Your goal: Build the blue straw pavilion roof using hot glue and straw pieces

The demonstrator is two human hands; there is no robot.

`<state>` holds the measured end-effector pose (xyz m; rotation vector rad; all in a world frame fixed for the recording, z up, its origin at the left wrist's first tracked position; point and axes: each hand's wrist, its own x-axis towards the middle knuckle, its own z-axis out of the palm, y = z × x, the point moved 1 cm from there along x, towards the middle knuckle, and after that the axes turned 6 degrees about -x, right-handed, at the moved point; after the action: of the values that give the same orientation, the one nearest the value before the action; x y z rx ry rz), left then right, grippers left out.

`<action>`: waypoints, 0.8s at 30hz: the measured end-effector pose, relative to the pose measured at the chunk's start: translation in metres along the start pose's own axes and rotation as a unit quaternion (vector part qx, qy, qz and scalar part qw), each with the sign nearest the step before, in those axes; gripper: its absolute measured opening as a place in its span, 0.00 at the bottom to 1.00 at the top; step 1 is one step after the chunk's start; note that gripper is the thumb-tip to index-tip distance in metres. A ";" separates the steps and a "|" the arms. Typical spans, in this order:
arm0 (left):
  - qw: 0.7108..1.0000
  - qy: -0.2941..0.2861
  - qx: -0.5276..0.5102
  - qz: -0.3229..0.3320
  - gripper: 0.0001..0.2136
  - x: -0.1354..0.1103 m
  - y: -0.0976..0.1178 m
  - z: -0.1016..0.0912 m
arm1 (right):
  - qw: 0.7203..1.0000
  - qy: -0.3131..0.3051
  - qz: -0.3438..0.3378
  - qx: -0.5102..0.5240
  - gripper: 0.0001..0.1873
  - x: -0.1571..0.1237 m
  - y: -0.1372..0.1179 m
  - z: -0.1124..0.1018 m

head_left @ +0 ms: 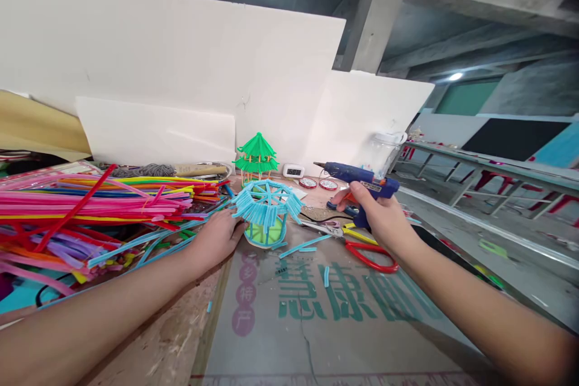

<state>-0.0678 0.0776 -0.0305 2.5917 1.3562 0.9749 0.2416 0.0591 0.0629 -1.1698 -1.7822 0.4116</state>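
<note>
My right hand (377, 208) is closed around the handle of a blue hot glue gun (348, 172), its nozzle pointing left above the table. Light-blue pipe cleaners form the roof of a small pavilion model (266, 205), which stands upright on a round green base. At its left side, my left hand (217, 235) grips the model low down, with the fingertips partly hidden behind it. Short pieces of blue pipe cleaner (305, 246) lie just right of the model. Directly behind stands a finished-looking green two-tiered pavilion (257, 154).
Bundles of coloured pipe cleaners (94, 208) cover the left side. Red-handled scissors (371, 257) and yellow-handled pliers (359, 233) lie below the glue gun. A small digital clock (294, 170) and a clear plastic jug (382, 154) stand near the white board (181, 60).
</note>
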 end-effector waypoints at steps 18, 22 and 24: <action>1.000 0.013 -0.016 0.006 0.10 -0.001 -0.005 0.004 | 0.977 -0.125 0.080 -0.152 0.18 0.113 0.110 0.050; 1.000 0.009 -0.018 -0.004 0.10 -0.001 -0.006 0.006 | 0.965 -0.154 0.099 -0.185 0.15 0.109 0.122 0.060; 1.000 0.009 -0.021 -0.003 0.10 -0.001 -0.006 0.006 | 0.960 -0.163 0.098 -0.204 0.16 0.107 0.124 0.058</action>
<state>-0.0692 0.0824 -0.0375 2.5538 1.3328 1.0165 0.2471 0.2222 0.0037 -1.6528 -2.1096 0.3784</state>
